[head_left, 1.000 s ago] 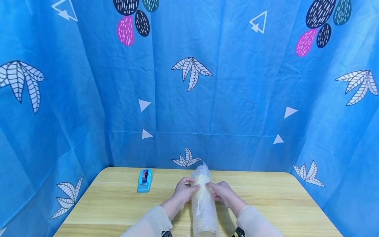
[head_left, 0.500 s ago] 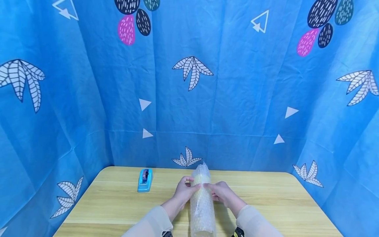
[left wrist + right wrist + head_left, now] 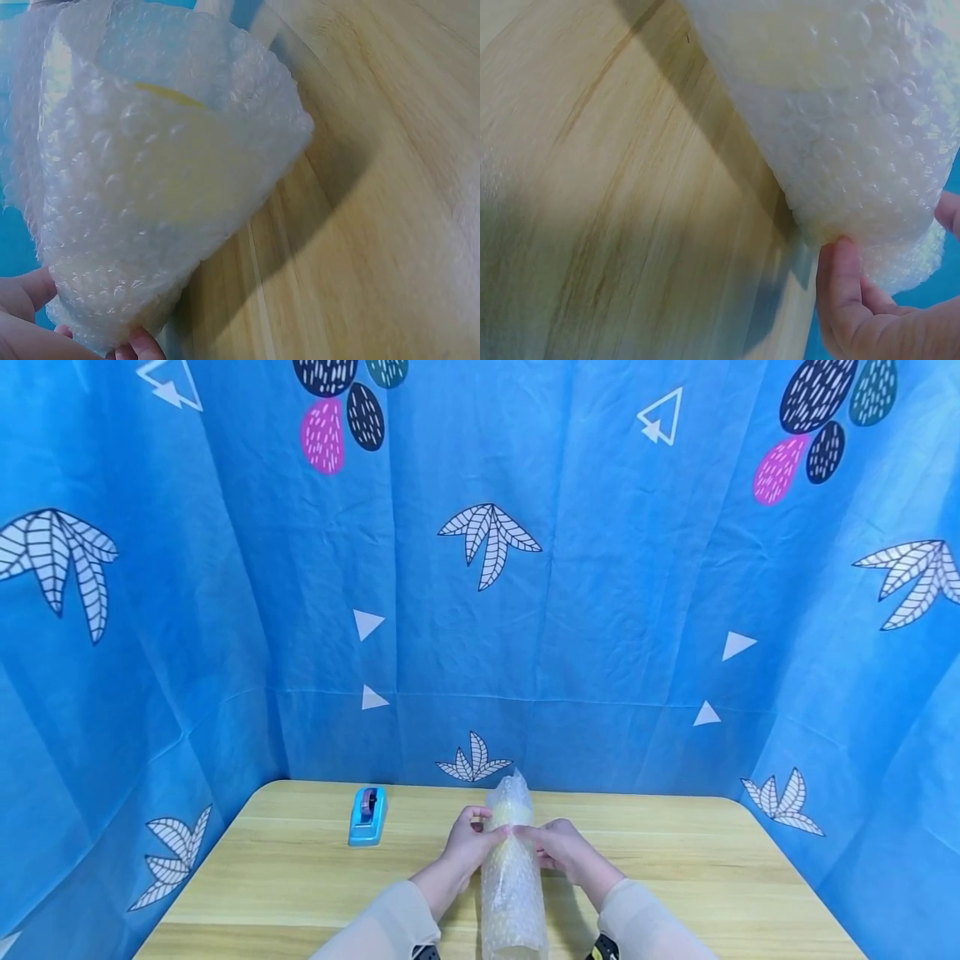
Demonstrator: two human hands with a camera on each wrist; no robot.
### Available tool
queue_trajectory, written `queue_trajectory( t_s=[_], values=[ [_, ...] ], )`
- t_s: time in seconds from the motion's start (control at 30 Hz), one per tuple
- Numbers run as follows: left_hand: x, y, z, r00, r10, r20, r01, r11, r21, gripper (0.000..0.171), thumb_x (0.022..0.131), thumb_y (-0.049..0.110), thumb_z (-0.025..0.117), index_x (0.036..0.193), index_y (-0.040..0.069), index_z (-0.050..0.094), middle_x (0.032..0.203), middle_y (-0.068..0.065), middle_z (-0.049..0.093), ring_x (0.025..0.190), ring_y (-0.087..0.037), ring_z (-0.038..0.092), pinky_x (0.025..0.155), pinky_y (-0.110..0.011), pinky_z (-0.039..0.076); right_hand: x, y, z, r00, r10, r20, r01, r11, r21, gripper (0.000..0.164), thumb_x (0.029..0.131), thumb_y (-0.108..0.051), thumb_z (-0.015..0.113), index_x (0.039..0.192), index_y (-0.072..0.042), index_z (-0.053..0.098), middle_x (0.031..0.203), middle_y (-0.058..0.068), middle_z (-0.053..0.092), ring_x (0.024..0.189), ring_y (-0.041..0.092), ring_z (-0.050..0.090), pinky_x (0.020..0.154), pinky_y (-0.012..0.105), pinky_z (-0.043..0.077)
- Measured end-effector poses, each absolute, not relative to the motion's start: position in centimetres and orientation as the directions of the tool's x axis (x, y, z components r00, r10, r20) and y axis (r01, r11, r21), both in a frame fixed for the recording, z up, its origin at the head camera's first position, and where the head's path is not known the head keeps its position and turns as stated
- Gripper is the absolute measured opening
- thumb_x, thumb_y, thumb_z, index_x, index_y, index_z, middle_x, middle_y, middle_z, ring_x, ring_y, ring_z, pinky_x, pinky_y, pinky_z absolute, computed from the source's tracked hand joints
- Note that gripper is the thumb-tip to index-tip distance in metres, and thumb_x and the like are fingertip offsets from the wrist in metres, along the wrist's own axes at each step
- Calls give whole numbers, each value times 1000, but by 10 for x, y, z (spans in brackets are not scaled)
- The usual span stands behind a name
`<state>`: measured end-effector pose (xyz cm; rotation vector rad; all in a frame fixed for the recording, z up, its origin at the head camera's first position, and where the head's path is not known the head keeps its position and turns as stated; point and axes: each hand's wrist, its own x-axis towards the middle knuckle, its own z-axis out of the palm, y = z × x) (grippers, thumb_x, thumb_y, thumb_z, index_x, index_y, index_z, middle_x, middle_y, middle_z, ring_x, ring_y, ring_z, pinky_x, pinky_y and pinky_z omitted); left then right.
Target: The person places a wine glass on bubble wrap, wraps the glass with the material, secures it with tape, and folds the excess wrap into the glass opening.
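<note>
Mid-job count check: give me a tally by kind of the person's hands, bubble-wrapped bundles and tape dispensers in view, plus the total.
Left hand and right hand, both holding the bundle: 2
Bubble-wrapped bundle: 1
Blue tape dispenser: 1
Total: 4

Bubble wrap (image 3: 840, 127), cut off atop the right wrist view, veils something yellow (image 3: 172, 95) inside.

Translucent bubble-wrap roll (image 3: 513, 893), yellowish inside, near end open, over table (image 3: 660, 847)
</note>
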<state>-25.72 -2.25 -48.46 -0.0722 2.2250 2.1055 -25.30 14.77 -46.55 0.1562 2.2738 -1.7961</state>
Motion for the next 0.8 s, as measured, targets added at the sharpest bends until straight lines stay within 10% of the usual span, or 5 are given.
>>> queue_trajectory(
  t_s=[0.8],
  values=[
    [-256,-17,-485,-986,26,-162,-163,-30,986,44,90,20,76,123,5,52,125,-22,52,98,-30,61,75,-38,55,-254,146,-465,-971,-10,-239,218,378,-900,47,83,-31,80,59,-18,42,56,-8,32,54,10,35,56,25,38]
  ],
)
